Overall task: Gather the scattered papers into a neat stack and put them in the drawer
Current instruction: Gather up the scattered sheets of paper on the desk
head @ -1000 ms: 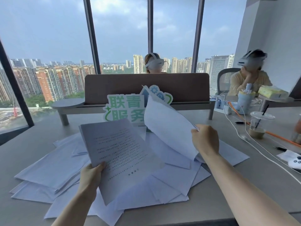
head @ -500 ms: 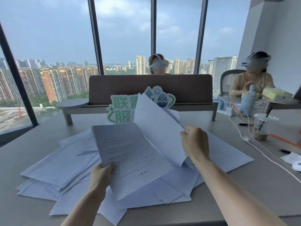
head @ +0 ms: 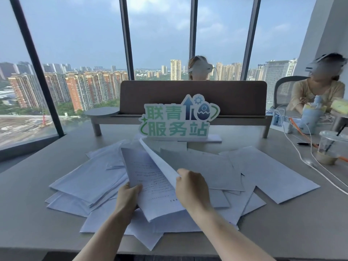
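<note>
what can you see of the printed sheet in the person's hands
The printed sheet is white paper with rows of small dark text, too blurred to read. It is lifted and tilted above the scattered papers. The left hand grips its lower left edge; the right hand holds a blank sheet folding down onto it.

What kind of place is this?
Probably a shared office high in a tower: a long desk with a divider screen, an office chair, and tall windows over city buildings.

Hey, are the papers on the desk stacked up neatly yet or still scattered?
Mostly scattered: loose papers fan across the desk.
</note>
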Motion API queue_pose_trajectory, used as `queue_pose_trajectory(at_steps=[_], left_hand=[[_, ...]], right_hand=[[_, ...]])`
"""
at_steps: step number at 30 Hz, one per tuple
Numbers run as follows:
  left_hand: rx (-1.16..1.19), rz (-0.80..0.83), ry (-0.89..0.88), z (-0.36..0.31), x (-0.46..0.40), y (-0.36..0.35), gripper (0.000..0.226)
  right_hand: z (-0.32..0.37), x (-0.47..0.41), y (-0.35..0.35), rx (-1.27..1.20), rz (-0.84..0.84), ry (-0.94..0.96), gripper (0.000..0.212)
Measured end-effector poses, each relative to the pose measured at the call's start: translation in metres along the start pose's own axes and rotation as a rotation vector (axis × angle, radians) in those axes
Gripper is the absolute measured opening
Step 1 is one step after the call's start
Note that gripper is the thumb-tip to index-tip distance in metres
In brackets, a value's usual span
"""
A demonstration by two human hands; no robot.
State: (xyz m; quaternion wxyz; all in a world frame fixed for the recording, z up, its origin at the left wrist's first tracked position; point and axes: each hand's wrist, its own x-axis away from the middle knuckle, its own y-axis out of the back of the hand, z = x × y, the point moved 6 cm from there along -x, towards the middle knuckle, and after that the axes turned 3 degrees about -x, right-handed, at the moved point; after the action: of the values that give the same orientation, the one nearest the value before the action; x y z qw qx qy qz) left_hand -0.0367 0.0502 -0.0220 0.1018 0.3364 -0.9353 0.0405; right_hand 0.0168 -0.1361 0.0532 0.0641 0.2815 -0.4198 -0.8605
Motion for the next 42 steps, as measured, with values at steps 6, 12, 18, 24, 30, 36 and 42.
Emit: queue_pose_trajectory(at_steps=[6, 12, 18, 24, 30, 36, 42], left_hand=[[0.048, 0.039, -0.012, -0.006, 0.005, 0.0, 0.019], [0.038, 0.083, 0.037, -0.006, -0.001, -0.001, 0.045], [0.006, 0.173, 0.198, -0.007, 0.002, -0.007, 0.041], [-0.062, 0.158, 0.213, -0.002, -0.003, 0.0, 0.034], [-0.032, 0.082, 0.137, -0.001, -0.006, 0.003, 0.033], [-0.077, 0.074, 0.118, -0.002, -0.002, 0.005, 0.036], [-0.043, 0.088, 0.063, -0.005, -0.001, 0.005, 0.033]], right_hand=[[0.017, 0.008, -0.03, 0.02, 0.076, 0.049, 0.039], [0.028, 0.016, -0.046, 0.015, 0.102, 0.075, 0.021], [0.045, 0.025, -0.059, 0.03, 0.127, 0.16, 0.017], [0.056, 0.029, -0.063, 0.054, 0.066, 0.264, 0.05], [0.052, 0.027, -0.056, -0.039, 0.232, 0.183, 0.042], [0.004, -0.004, -0.066, 0.113, 0.315, 0.106, 0.048], [-0.035, -0.027, -0.081, 0.272, 0.551, -0.003, 0.082]])
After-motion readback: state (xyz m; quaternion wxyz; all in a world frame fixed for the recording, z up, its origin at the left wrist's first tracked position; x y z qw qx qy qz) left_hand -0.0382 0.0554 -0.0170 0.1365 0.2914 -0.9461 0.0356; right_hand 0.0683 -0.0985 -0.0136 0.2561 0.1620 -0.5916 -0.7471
